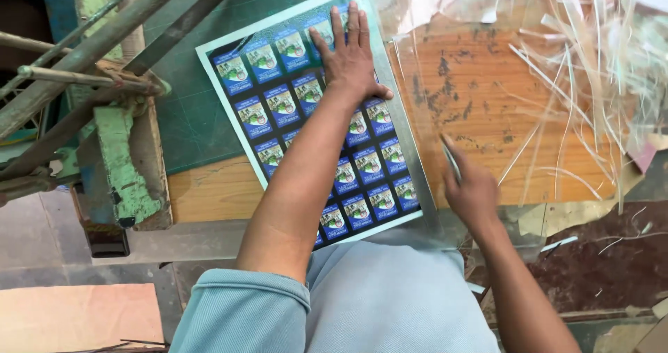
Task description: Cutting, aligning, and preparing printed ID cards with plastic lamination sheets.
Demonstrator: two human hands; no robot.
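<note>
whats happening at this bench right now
A person presses the left hand flat on a printed sheet of small blue labels lying on a green cutting mat. A metal ruler runs along the sheet's right edge, and the right hand holds a thin blade beside it. Paper strips litter the wooden table.

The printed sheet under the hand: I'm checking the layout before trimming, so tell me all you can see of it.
The printed sheet is a glossy rectangle with a pale border, bearing rows of identical small blue labels, each with a green and white picture. It lies flat and skewed, partly on a green cutting mat, partly on the wooden table. The left hand presses flat on its upper part, the forearm crossing it. A metal straightedge runs along its right edge, where the right hand holds a thin blade.
</note>
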